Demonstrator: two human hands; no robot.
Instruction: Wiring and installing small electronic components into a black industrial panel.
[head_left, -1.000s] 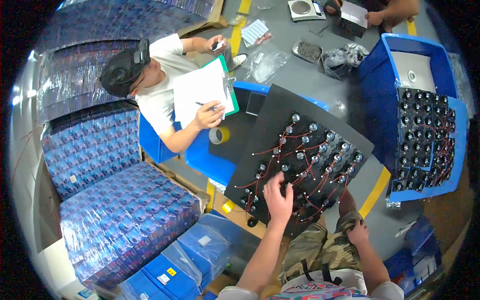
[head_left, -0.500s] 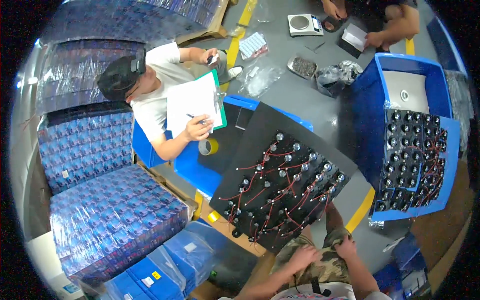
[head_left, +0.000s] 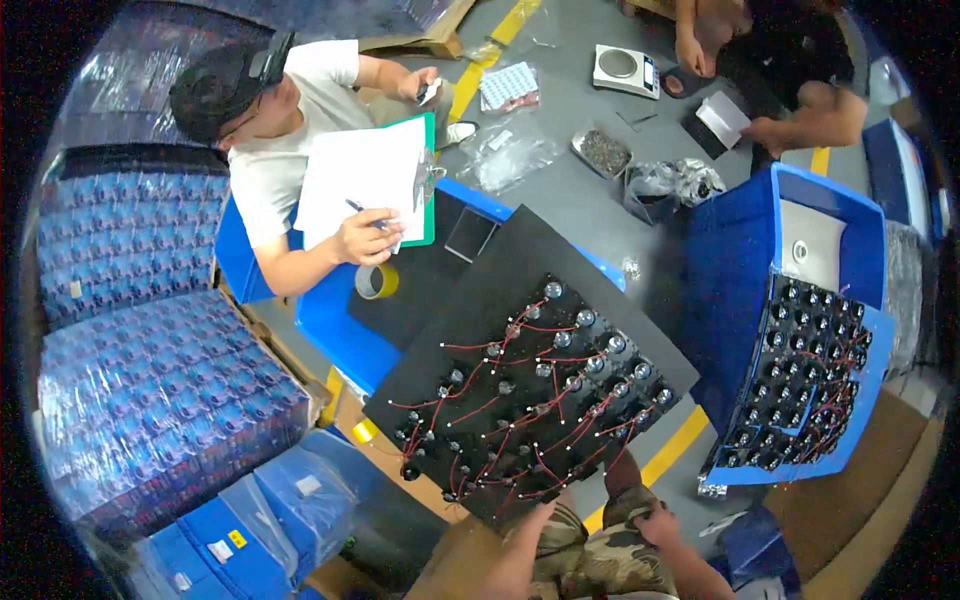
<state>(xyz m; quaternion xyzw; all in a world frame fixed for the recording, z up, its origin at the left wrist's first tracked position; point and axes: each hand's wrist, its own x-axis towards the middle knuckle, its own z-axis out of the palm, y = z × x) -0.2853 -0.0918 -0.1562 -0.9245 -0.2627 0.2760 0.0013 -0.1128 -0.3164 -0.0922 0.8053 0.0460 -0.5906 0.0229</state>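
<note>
In front of me a black board lies tilted across a blue bin. Several small round parts with clear domes and thin red wires are spread over its near half. My left hand is at the board's near edge, above my camouflage trousers, its fingers mostly hidden. My right hand is at the right knee of the camouflage trousers, fingers curled in on the cloth.
A person at left holds a pen and a clipboard. A blue bin stands at right with another panel of domed parts. Wrapped box stacks line the left. A scale and another person are at the back.
My left hand has moved from the trousers to the board's near edge. My right hand stays at the knee. The whole view has shifted, and the board now appears further left.
</note>
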